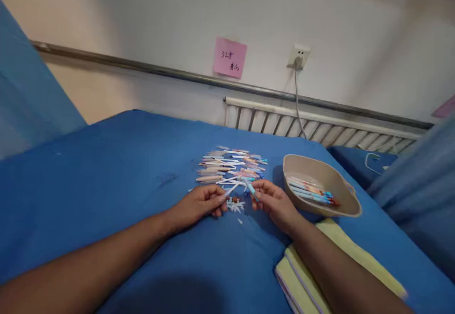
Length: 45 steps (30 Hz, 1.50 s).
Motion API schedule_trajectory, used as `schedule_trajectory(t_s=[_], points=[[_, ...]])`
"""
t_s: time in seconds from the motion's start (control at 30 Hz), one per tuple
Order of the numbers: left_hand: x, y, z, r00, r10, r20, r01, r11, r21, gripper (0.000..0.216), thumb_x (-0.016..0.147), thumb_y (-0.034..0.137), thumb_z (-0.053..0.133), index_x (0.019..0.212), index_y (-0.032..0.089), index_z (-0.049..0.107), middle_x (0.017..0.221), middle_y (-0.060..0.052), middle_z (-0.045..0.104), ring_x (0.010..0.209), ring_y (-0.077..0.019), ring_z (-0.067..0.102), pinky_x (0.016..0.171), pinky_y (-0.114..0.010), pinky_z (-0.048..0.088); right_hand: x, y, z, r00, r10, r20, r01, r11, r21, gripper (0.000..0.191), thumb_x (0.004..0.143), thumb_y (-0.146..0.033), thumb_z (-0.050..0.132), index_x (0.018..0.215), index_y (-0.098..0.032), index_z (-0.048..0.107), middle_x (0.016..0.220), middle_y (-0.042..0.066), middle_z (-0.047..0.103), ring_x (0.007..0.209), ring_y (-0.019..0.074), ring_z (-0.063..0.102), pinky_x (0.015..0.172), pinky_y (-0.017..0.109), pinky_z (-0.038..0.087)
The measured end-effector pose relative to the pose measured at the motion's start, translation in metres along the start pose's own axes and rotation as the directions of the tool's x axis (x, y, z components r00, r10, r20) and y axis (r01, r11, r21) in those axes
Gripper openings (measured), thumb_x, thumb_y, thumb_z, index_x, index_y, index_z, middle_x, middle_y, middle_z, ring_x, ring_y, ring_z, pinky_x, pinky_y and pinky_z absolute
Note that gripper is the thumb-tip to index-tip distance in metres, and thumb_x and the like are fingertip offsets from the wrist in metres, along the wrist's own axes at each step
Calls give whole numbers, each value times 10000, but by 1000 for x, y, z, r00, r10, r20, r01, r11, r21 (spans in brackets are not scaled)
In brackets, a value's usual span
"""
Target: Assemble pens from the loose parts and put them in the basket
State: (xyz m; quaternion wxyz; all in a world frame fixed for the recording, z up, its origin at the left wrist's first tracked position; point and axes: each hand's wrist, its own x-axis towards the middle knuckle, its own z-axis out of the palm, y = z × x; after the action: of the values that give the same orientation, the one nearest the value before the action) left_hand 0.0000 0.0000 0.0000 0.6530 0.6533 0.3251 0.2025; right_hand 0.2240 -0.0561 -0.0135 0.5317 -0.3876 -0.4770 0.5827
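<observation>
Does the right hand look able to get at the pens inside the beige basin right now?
Probably yes: the basin sits beside the right hand, open-topped, with the pens visible inside. Its fingers hold a light-blue piece, though, so they're not free.

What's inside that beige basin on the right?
A small bunch of pens lies in the basin, with light blue and orange-red showing among their colours. What lies directly beneath the pens, or behind the basin's near wall, is covered.

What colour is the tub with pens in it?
The tub is tan, showing best in the head view.
</observation>
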Motion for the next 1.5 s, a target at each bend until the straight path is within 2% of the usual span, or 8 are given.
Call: schedule_trajectory(t_s=[0.17,0.33,0.6,0.8,1.0,1.27,1.5], points=[[-1,3,2,1000,-5,-16,5,1000,17,290,793,419,597,865,140,564,733,-1,629,581,-81,544,579,-214,428,-2,-2,-1,986,-106,-131,82,980,-181,230,810,-389,559,912,-189,611,569,-40,525,543,99,452,559,225,339],[-2,5,5,1000,-8,-20,9,997,71,279,791,413,591,860,143,568,699,6,620,560,-84,524,556,-213,417,-2,-7,1,979,-149,-139,103,949,-297,246,814,-395,543,926,-187,610,551,-40,511,546,109,448,564,234,343],[-5,2,6,999,38,6,-38,978,207,259,806,400,571,885,154,592,622,32,577,527,-79,459,506,-187,344,-7,2,5,987,-158,-38,120,868,-482,188,818,-349,547,888,-183,604,605,-30,538,534,103,470,509,213,362],[-9,4,10,994,112,9,-110,947,301,215,789,370,591,830,161,621,647,40,551,584,-88,466,555,-189,354,-14,-4,15,944,-266,195,324,640,-696,110,833,-231,545,905,-202,623,842,14,651,773,135,581,721,248,432],[-11,7,13,988,154,-25,-136,927,349,198,782,354,601,809,160,632,690,26,575,640,-102,495,599,-198,383,-16,-7,16,928,-283,244,364,538,-761,110,849,-209,522,919,-205,608,847,24,655,784,142,591,715,254,438],[-11,5,14,998,42,40,-51,967,250,247,799,390,575,834,152,629,645,14,605,545,-88,494,528,-195,376,-18,-4,20,925,-302,232,368,549,-751,116,854,-215,518,940,-206,596,868,24,659,806,140,607,740,247,447],[-15,7,20,987,158,-15,-147,950,274,213,735,341,655,820,148,627,719,10,610,679,-117,537,641,-225,422,-20,-7,26,909,-300,291,410,508,-757,139,852,-218,526,963,-221,609,868,22,670,813,142,613,730,247,446]])
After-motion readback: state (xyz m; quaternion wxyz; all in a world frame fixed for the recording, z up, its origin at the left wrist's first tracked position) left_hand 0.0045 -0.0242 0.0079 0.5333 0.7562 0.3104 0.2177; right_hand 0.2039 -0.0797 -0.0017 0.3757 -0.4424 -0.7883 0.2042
